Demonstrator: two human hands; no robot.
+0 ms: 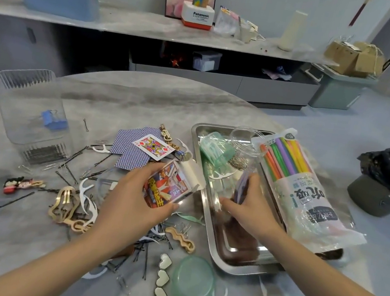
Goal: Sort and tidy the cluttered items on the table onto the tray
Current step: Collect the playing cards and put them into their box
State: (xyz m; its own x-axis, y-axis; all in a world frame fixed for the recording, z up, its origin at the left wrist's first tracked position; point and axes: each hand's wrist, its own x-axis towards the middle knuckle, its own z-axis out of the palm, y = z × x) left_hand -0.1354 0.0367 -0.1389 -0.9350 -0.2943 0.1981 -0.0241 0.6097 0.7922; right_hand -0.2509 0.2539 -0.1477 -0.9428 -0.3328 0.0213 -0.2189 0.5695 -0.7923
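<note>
i see the left hand (129, 196) curled around an open card box (169, 187), held just above the table (132, 101) beside the metal tray (208, 201). the right hand (248, 206) pinches a few blue-backed cards (243, 187) upright over the tray, next to the straw pack (298, 186).

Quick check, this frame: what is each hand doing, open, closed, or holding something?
Left hand: grips the playing card box, flap open, beside the tray.
Right hand: over the tray, fingers around a clear bag; contents unclear.
</note>
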